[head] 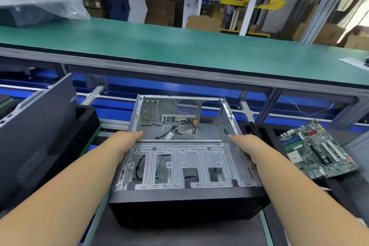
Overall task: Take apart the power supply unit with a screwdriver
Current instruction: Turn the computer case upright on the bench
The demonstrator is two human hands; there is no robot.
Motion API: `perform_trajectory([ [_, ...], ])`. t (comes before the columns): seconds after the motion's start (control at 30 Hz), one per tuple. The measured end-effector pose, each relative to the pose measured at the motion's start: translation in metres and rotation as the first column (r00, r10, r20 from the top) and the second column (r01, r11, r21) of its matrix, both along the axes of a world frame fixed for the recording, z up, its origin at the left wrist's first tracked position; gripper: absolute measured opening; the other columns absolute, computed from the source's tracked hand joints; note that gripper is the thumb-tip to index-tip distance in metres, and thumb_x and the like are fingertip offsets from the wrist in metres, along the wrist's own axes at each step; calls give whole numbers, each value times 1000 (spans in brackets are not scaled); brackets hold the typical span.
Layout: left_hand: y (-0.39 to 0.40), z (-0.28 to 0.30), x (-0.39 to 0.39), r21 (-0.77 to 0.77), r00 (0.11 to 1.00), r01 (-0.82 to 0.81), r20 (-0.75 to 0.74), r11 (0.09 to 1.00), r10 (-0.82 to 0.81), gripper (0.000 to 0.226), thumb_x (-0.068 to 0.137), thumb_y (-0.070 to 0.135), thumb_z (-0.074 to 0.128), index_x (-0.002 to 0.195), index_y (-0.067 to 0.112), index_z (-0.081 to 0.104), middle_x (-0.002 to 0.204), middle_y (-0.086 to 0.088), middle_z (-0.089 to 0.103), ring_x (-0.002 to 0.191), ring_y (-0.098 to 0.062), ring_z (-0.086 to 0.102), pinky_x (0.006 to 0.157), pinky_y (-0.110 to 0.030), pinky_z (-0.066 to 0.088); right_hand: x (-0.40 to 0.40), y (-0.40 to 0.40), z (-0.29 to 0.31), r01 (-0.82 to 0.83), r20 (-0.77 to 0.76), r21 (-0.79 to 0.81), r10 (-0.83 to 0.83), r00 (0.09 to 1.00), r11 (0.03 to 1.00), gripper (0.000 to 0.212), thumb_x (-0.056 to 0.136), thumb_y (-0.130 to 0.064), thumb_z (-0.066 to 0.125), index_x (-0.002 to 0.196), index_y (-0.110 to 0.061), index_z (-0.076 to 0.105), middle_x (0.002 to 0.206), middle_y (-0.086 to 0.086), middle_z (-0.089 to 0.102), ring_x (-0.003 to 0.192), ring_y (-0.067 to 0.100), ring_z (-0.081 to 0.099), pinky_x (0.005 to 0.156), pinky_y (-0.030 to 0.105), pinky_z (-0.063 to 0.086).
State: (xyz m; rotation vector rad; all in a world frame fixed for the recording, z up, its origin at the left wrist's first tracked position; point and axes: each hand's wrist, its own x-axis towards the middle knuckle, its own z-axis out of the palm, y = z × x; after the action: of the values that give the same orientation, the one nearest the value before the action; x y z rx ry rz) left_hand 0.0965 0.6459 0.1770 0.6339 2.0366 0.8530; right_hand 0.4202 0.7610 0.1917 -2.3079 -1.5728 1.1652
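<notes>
Both hands (127, 142) (246, 146) on case (179, 158), lengthwise away.

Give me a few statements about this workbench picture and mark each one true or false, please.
1. Both hands, left hand and right hand, hold the sides of the open grey metal computer case. True.
2. A green circuit board lies to the right of the case. True.
3. The case is packed full with a motherboard. False: only loose black cables show inside.
4. One hand grips a screwdriver. False: no screwdriver is in either hand.
</notes>
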Motion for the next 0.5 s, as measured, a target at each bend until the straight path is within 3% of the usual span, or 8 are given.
perform_trajectory([
  [0.07,5,3,2,-74,995,10,-97,997,-17,52,94,35,60,134,3,51,124,-16,57,109,-34,54,83,-35,40,-5,8,1,-23,71,-26,25,997,999,41,95,-35,58,122,-4,58,100,13,61,84,28,59,71,30,45],
  [0.13,9,5,3,-113,982,20,-184,993,-41,36,93,24,55,120,0,57,94,-12,59,87,-30,55,74,-33,43,-8,14,2,-69,180,-34,74,981,997,22,97,-22,51,108,-3,57,79,9,53,68,23,52,59,26,42],
  [0.2,10,4,2,-115,976,16,-212,993,-40,27,90,21,55,109,1,60,86,-12,59,79,-29,57,70,-33,45,-8,15,0,-155,260,-53,164,952,986,18,99,-13,42,109,-4,54,82,8,52,79,25,53,70,27,46],
  [0.27,8,5,0,-102,976,10,-215,995,-32,23,88,19,57,102,1,61,85,-15,60,76,-30,57,68,-33,45,-5,15,-5,-171,239,-17,170,956,985,15,98,-12,43,107,-7,53,81,6,49,80,23,52,76,29,44],
  [0.4,6,9,-3,-28,984,-13,-180,1000,8,17,82,17,61,87,1,61,71,-13,53,60,-29,49,56,-29,40,6,12,-4,-28,110,77,19,994,997,10,89,-8,50,94,-1,55,72,12,48,69,28,50,63,30,41],
  [0.47,4,13,-4,52,989,-33,-145,998,40,18,79,18,64,88,3,62,76,-16,60,65,-33,58,57,-34,51,9,9,2,11,43,146,-17,999,989,8,88,-8,53,92,-2,57,78,14,52,70,28,50,65,31,41],
  [0.5,5,14,-6,106,991,-44,-120,993,57,20,77,17,64,90,3,64,82,-18,64,73,-37,63,66,-42,58,10,5,7,27,-2,200,-27,1000,979,6,89,-10,55,91,-5,56,81,12,53,74,27,49,68,31,41],
])
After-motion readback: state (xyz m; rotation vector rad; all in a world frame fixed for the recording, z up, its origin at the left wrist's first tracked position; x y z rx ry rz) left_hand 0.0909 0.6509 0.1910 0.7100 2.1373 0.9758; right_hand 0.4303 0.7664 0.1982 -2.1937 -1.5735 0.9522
